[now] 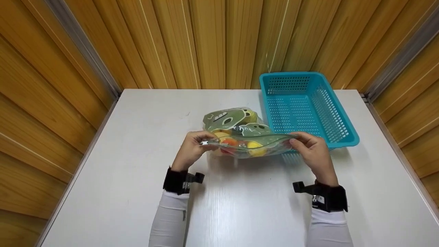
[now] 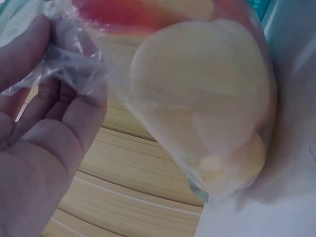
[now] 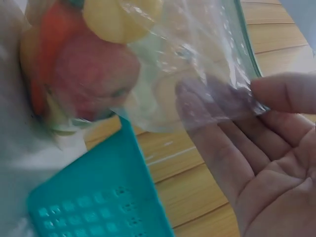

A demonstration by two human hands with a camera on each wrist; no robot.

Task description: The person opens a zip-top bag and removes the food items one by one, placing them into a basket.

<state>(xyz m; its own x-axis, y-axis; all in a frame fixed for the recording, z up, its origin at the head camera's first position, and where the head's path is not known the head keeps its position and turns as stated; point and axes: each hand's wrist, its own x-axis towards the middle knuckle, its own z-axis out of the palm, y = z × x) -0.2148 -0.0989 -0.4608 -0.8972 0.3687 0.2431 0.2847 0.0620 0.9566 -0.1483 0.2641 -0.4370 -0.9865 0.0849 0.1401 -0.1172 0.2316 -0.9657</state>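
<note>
Both hands hold a clear zip bag [image 1: 240,151] by the two ends of its mouth, which gapes toward me. My left hand [image 1: 193,147] pinches the left corner, where a white slider sits. At the right corner, my right hand [image 1: 313,151] grips the edge between thumb and fingers. Through the plastic show a yellow fruit-like piece [image 1: 256,149], an orange-red one [image 1: 229,145] and several others. Green cartoon shapes [image 1: 223,118] are printed on the bag's far side. In the left wrist view a large pale rounded piece [image 2: 197,89] fills the bag; a dark red round piece [image 3: 94,76] shows in the right wrist view.
A teal perforated basket [image 1: 353,139] stands at the back right of the white table [image 1: 137,171], just behind my right hand. Wood-patterned panels [image 1: 205,41] close off the back and both sides. Each wrist wears a black strap with a camera mount.
</note>
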